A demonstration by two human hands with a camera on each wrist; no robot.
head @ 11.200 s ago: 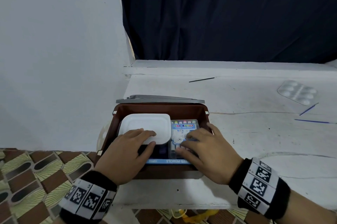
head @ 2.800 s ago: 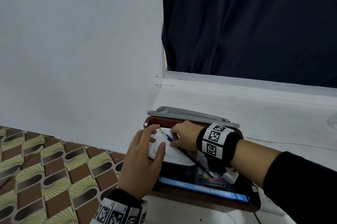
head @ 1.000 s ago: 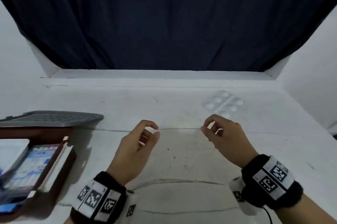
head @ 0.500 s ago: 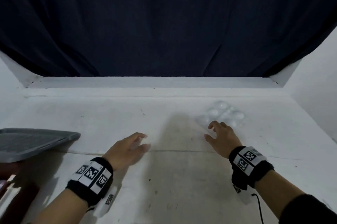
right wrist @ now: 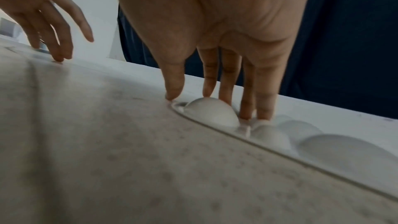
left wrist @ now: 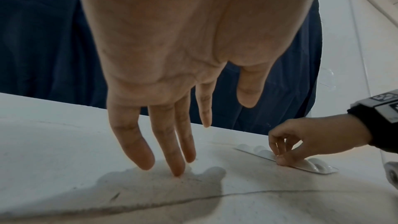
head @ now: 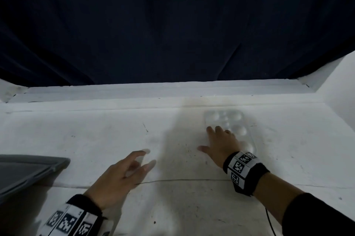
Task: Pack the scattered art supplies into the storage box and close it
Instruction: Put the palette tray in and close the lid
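Your left hand [head: 119, 176] hovers with relaxed, spread fingers; your right hand [head: 221, 143] reaches forward, fingertips [right wrist: 247, 115] pressing down.

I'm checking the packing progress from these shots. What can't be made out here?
- Storage box: head view shows only its grey lid, cut by the left edge; the contents are out of frame.
- Paint palette: the right hand covers its near part.
- Left hand: fingertips motion-blurred in the head view.

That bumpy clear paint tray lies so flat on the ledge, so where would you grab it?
By its thin near-left rim. The paint tray lies flat, domes up, so the right hand should slip its thumb under that edge, fingers between the domes, and pinch.
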